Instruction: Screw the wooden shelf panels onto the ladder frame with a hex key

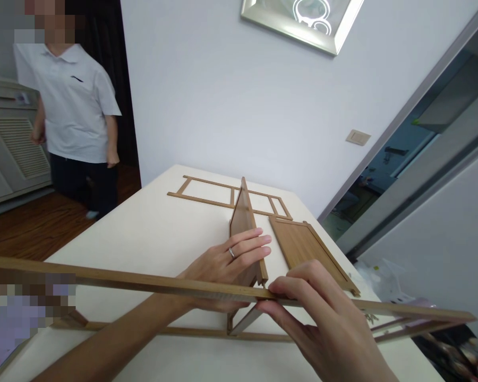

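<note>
Now pinches wooden frame [143, 280] with right hand [326, 313]; lays left hand [231, 260], loosely open, against upright panel [242, 212] (clear plastic container [388, 275] nearby, contents unclear).

- The near edge of the white table [143, 228] is cut off by the bottom of the view.
- Above the table, the left end of the held wooden frame [143, 280] is cut off.
- The left wrist is covered by that frame's upper rail; the thumb of the left hand [239, 254] cannot be made out.
- The right hand [326, 313] is cut off at the wrist.
- Toward the table's far edge, the flat frame [211, 200] is partly hidden by the upright panel [245, 212].
- Left of the table, the head of a person [77, 101] is pixelated.
- Above the table, the wall picture [295, 27] is cropped.
- Near the table's right edge, small pieces [371, 318] are too unclear to be identified.
</note>
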### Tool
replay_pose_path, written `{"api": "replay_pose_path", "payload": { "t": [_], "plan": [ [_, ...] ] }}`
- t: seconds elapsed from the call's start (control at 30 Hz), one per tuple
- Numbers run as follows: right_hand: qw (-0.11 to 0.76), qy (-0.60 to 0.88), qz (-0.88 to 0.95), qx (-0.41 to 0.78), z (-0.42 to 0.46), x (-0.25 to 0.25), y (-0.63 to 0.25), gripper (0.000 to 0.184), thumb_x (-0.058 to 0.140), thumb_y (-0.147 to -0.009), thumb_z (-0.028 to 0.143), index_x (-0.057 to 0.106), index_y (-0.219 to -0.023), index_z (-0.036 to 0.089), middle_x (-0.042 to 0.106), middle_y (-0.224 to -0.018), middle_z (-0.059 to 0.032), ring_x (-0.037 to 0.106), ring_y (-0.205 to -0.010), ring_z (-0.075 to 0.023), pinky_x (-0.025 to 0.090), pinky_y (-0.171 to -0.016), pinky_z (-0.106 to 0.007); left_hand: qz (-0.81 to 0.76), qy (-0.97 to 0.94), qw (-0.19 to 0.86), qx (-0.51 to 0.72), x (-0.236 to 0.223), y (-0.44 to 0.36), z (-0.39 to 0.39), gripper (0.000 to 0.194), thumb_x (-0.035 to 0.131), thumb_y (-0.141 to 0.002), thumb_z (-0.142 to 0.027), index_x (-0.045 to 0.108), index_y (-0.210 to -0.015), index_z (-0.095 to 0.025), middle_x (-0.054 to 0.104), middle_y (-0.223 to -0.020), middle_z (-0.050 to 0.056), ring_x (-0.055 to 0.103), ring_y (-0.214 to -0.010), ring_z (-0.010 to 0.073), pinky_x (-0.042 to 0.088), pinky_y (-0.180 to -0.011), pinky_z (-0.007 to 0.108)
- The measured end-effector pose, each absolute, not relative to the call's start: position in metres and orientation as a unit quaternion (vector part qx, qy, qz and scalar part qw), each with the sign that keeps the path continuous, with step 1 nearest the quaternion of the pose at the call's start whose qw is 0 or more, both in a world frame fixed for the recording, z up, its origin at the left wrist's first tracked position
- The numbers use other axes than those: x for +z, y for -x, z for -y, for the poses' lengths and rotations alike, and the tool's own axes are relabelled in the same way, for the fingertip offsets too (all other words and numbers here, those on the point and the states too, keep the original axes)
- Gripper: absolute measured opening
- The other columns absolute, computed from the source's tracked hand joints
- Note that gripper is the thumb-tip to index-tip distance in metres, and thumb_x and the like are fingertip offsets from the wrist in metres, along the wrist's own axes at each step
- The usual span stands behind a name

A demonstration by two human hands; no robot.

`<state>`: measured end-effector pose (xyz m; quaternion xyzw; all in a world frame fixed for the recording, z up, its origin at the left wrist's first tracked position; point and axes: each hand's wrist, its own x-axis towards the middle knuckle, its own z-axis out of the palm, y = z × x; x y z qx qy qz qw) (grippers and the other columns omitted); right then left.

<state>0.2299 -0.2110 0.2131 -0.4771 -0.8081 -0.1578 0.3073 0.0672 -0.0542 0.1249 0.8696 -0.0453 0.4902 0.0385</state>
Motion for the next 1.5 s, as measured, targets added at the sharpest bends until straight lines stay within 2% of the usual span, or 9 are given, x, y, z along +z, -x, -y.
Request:
{"api": "replay_pose_path", "payload": {
  "t": [0.27,0.57,0.67,0.83,1.0,1.17,1.27,1.37,1.5],
  "plan": [
    [0.304,0.482,0.808,-0.148,0.21,0.214,-0.231,0.01,0.063,-0.106,0.032,0.062,-0.102,0.022,0.061,-0.088,0.0,0.064,-0.075,-0.0107,0.054,-0.068,-0.021,0.055,-0.867,0.066,0.491,0.123,-0.067,0.054,0.064,0.046,-0.11,-0.047,0.029,-0.162,-0.015,0.057,-0.153,0.022,0.038,-0.16,0.0311,0.045,-0.128,0.05],
    [0.28,0.484,0.818,-0.135,0.214,0.221,-0.232,0.008,0.059,-0.108,0.03,0.063,-0.109,0.023,0.061,-0.091,-0.0009,0.066,-0.078,-0.0106,0.056,-0.073,-0.019,0.059,-0.848,0.078,0.52,0.124,-0.072,0.053,0.057,0.055,-0.108,-0.038,0.036,-0.158,-0.017,0.062,-0.144,0.02,0.047,-0.155,0.0315,0.05,-0.124,0.05],
    [0.282,0.491,0.814,-0.132,0.215,0.22,-0.231,0.006,0.061,-0.107,0.028,0.062,-0.109,0.023,0.061,-0.092,-0.0011,0.066,-0.079,-0.0113,0.055,-0.072,-0.02,0.034,-0.851,0.098,0.515,0.123,-0.071,0.053,0.055,0.057,-0.106,-0.036,0.039,-0.155,-0.021,0.056,-0.148,0.021,0.049,-0.152,0.0325,0.052,-0.122,0.052],
    [0.28,0.499,0.811,-0.12,0.217,0.219,-0.232,0.006,0.065,-0.104,0.023,0.062,-0.109,0.023,0.059,-0.095,-0.0009,0.065,-0.082,-0.012,0.053,-0.074,-0.023,0.0,-0.858,0.122,0.499,0.126,-0.07,0.056,0.053,0.068,-0.098,-0.047,0.048,-0.142,-0.026,0.041,-0.161,0.02,0.033,-0.158,0.0394,0.042,-0.124,0.064],
    [0.277,0.488,0.818,-0.124,0.218,0.221,-0.232,0.011,0.069,-0.101,0.018,0.062,-0.108,0.022,0.059,-0.095,-0.0012,0.062,-0.082,-0.0117,0.05,-0.074,-0.023,-0.016,-0.846,0.142,0.514,0.125,-0.077,0.061,0.072,0.065,-0.098,-0.058,0.034,-0.155,-0.027,0.046,-0.155,0.02,0.04,-0.152,0.0363,0.039,-0.125,0.062],
    [0.283,0.475,0.822,-0.134,0.217,0.223,-0.232,0.012,0.071,-0.1,0.018,0.063,-0.109,0.021,0.06,-0.092,-0.0013,0.062,-0.082,-0.0125,0.051,-0.074,-0.023,-0.079,-0.851,0.165,0.492,0.127,-0.077,0.072,0.074,0.072,-0.094,-0.041,0.033,-0.157,-0.029,0.045,-0.156,0.017,0.044,-0.145,0.0348,0.043,-0.123,0.058],
    [0.277,0.475,0.825,-0.129,0.218,0.223,-0.234,0.013,0.07,-0.101,0.02,0.063,-0.112,0.022,0.061,-0.093,-0.002,0.063,-0.082,-0.0136,0.052,-0.074,-0.024,-0.127,-0.861,0.19,0.454,0.13,-0.074,0.076,0.071,0.074,-0.092,-0.035,0.037,-0.153,-0.031,0.035,-0.163,0.016,0.042,-0.146,0.0361,0.048,-0.118,0.058],
    [0.271,0.486,0.822,-0.121,0.219,0.222,-0.235,0.014,0.07,-0.101,0.022,0.064,-0.114,0.023,0.062,-0.094,-0.0028,0.064,-0.082,-0.015,0.053,-0.072,-0.025,-0.159,-0.872,0.192,0.421,0.135,-0.069,0.077,0.07,0.076,-0.091,-0.044,0.044,-0.152,-0.032,0.027,-0.165,0.016,0.046,-0.142,0.0373,0.055,-0.109,0.055],
    [0.263,0.5,0.818,-0.104,0.221,0.223,-0.237,0.012,0.068,-0.102,0.027,0.064,-0.114,0.026,0.064,-0.094,-0.003,0.066,-0.079,-0.016,0.054,-0.069,-0.027,-0.199,-0.886,0.187,0.375,0.145,-0.062,0.076,0.075,0.075,-0.088,-0.063,0.05,-0.152,-0.034,0.049,-0.138,0.014,0.059,-0.12,0.0325,0.061,-0.091,0.047]
  ]
}}
